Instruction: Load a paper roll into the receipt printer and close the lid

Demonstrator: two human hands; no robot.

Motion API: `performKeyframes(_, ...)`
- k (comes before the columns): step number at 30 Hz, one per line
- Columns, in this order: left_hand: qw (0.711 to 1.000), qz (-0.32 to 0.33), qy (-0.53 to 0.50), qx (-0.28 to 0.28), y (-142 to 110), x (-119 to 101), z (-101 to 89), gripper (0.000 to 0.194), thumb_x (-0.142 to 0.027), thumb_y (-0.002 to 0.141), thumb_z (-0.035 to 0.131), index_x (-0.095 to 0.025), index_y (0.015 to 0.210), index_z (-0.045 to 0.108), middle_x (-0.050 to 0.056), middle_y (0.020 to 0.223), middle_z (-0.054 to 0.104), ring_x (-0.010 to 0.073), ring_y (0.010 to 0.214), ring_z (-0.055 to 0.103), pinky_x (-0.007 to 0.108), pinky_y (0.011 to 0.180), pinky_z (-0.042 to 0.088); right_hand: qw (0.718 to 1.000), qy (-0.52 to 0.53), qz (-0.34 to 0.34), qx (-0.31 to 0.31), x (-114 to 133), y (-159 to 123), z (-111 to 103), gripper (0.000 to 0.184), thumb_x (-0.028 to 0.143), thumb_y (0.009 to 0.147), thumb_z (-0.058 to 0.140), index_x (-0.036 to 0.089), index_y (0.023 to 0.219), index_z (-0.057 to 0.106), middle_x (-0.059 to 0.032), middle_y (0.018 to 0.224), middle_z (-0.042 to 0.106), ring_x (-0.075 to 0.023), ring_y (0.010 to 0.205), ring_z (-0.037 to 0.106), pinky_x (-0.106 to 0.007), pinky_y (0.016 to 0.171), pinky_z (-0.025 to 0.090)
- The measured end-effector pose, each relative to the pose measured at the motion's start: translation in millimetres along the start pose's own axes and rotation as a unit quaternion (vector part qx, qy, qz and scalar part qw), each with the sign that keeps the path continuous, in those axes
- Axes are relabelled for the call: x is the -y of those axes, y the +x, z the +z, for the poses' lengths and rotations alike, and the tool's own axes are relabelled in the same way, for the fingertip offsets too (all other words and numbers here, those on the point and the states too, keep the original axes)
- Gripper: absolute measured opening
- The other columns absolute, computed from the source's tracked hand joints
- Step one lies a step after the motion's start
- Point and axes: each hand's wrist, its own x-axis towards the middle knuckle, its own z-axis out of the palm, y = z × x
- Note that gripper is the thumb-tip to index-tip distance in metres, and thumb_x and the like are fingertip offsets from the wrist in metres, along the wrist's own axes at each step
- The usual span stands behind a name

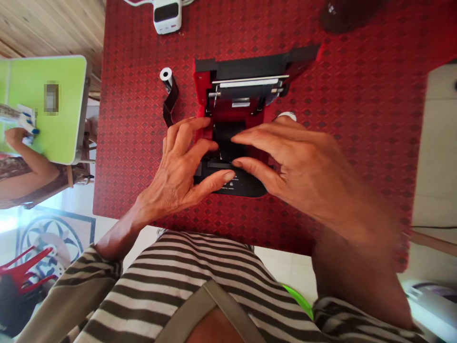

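A red and black label printer (246,188) lies with its lid (246,66) raised, its roller and metal bar showing. Inside the body sits a black ribbon roll (228,131). My left hand (178,162) spreads its fingers over the printer's left side, index fingertip beside the roll and thumb over the front panel. From the right, my right hand (293,157) has its index finger and thumb on the black ribbon, fingers curved around it. Left of the printer stands a small roll (166,78) with a dark ribbon tail hanging off.
The red patterned table (132,143) carries a white power bank (167,16) with a cable, and a dark object (342,16) at the back right. A white round thing (287,116) peeks out behind my right hand. At left, another person's arm (32,159) rests by a green table (67,119).
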Motion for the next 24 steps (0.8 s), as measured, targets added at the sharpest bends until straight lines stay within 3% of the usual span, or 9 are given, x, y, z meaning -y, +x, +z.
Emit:
performKeyframes(7,0.998,0.015,-0.040,-0.046,-5,14,13.2,0.051,-0.074,0.132,0.056,-0.041,0.162,0.080,0.011,0.189,0.068,0.0427,0.168,0.066,0.074,0.143,0.063,0.998,-0.026,-0.025,-0.044,0,0,9,0.020,0.024,0.124,0.076,0.027,0.139,0.090,-0.0105,0.130,0.094,-0.0382,0.125,0.088,-0.056,0.113,0.073)
performKeyframes(10,0.996,0.044,-0.044,-0.070,-6,15,18.3,0.052,-0.077,0.129,0.059,-0.043,0.163,0.080,0.008,0.184,0.072,0.0411,0.162,0.070,0.071,0.137,0.069,0.995,-0.062,-0.020,-0.071,6,2,13,0.026,0.015,0.125,0.068,0.027,0.123,0.090,-0.0086,0.117,0.092,-0.0339,0.115,0.086,-0.051,0.105,0.071)
performKeyframes(12,0.995,0.022,-0.060,-0.079,-5,9,15.6,0.046,-0.072,0.131,0.060,-0.042,0.155,0.086,0.008,0.178,0.077,0.0399,0.158,0.074,0.070,0.135,0.069,0.994,-0.074,-0.011,-0.083,11,3,14,0.031,0.014,0.127,0.065,0.028,0.115,0.090,-0.0082,0.115,0.091,-0.0312,0.111,0.084,-0.048,0.101,0.070)
performKeyframes(15,0.984,0.008,-0.091,-0.152,6,7,4.2,0.031,-0.062,0.132,0.071,-0.040,0.137,0.092,0.006,0.158,0.087,0.0352,0.146,0.080,0.065,0.131,0.070,0.990,-0.091,0.010,-0.105,19,0,16,0.032,0.018,0.129,0.068,0.029,0.110,0.091,-0.0088,0.120,0.091,-0.0296,0.112,0.081,-0.046,0.100,0.068)
performKeyframes(17,0.969,0.028,-0.079,-0.233,21,18,-4.4,0.027,-0.059,0.131,0.075,-0.039,0.139,0.092,0.005,0.151,0.087,0.0335,0.147,0.079,0.061,0.129,0.070,0.988,-0.104,0.009,-0.117,23,-3,18,0.031,0.017,0.128,0.068,0.029,0.112,0.092,-0.0088,0.118,0.089,-0.0290,0.112,0.081,-0.046,0.098,0.068)
performKeyframes(18,0.963,0.040,-0.064,-0.259,30,28,-8.0,0.037,-0.064,0.133,0.070,-0.038,0.151,0.089,0.005,0.158,0.083,0.0343,0.155,0.076,0.060,0.132,0.068,0.987,-0.107,0.001,-0.120,24,-6,20,0.030,0.016,0.128,0.067,0.028,0.117,0.092,-0.0091,0.117,0.088,-0.0289,0.111,0.081,-0.046,0.098,0.069)
performKeyframes(20,0.932,0.177,-0.021,-0.316,49,49,-13.5,0.073,-0.091,0.127,0.060,-0.037,0.172,0.077,0.007,0.164,0.078,0.0338,0.153,0.075,0.053,0.120,0.072,0.987,-0.106,-0.022,-0.120,26,-12,23,0.028,0.012,0.128,0.065,0.022,0.128,0.091,-0.0104,0.115,0.087,-0.0292,0.110,0.081,-0.046,0.097,0.070)
performKeyframes(22,0.956,0.174,-0.017,-0.234,63,63,-16.4,0.079,-0.091,0.125,0.064,-0.043,0.189,0.062,0.003,0.181,0.075,0.0363,0.170,0.070,0.060,0.142,0.063,0.988,-0.108,-0.038,-0.108,27,-18,23,0.030,0.007,0.126,0.063,0.018,0.137,0.089,-0.0120,0.118,0.087,-0.0303,0.111,0.081,-0.047,0.098,0.071)
performKeyframes(24,0.975,0.106,-0.101,-0.167,71,65,-16.9,0.060,-0.078,0.130,0.067,-0.048,0.182,0.071,0.001,0.177,0.081,0.0368,0.162,0.079,0.060,0.134,0.067,0.988,-0.121,-0.042,-0.087,29,-22,22,0.033,0.004,0.125,0.062,0.017,0.142,0.087,-0.0124,0.124,0.089,-0.0309,0.112,0.081,-0.049,0.100,0.070)
